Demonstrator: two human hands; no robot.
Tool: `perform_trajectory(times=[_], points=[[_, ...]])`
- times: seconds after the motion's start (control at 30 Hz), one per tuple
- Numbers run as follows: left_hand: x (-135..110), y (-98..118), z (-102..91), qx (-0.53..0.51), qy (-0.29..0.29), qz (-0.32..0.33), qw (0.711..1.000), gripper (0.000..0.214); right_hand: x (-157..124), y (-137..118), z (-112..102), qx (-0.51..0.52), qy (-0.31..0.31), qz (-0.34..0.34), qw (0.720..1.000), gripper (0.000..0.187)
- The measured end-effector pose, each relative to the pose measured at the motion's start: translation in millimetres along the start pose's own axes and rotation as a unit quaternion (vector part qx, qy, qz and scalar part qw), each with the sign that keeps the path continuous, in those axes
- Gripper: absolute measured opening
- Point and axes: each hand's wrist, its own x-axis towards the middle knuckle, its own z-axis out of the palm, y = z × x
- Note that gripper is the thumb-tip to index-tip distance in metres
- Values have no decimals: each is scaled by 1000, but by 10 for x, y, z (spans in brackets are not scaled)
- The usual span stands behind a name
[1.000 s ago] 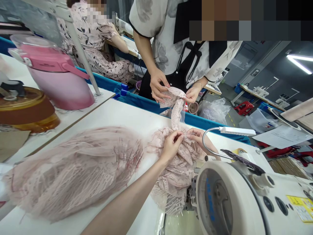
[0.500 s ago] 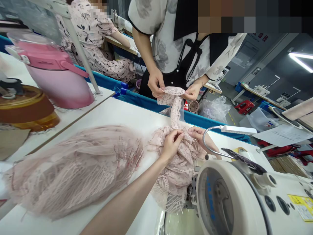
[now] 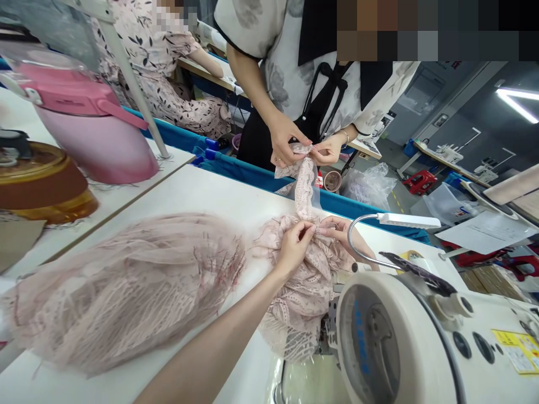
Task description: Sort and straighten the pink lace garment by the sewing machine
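A bunched piece of pale pink lace fabric [image 3: 301, 286] lies on the white table beside the sewing machine head. My left hand [image 3: 296, 242] pinches its upper edge between thumb and fingers. Close by on the right, my right hand [image 3: 343, 231] grips the same edge; the lamp's bent neck passes in front of part of it. A lace strip [image 3: 304, 193] runs up from the fabric to a co-worker across the table. That person's two hands [image 3: 305, 148] hold its upper end, fingertips close together.
A second heap of pink lace [image 3: 126, 297] with loose threads covers the table's left. The sewing machine [image 3: 396, 336] fills the lower right, under a gooseneck lamp [image 3: 408, 220]. A pink bottle [image 3: 90, 123] and an amber container [image 3: 42, 179] stand far left. Blue cloth [image 3: 252, 177] lines the far edge.
The co-worker's hands have come together on the strip's upper end, which was stretched between them. My hands have drawn slightly closer together on the lace edge.
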Motion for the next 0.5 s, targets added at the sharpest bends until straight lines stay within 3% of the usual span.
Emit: perform_trajectory(times=[0.5], points=[[-14,21,3,15,7,3,1000,26,28,60,15,19,11,24,999,44]])
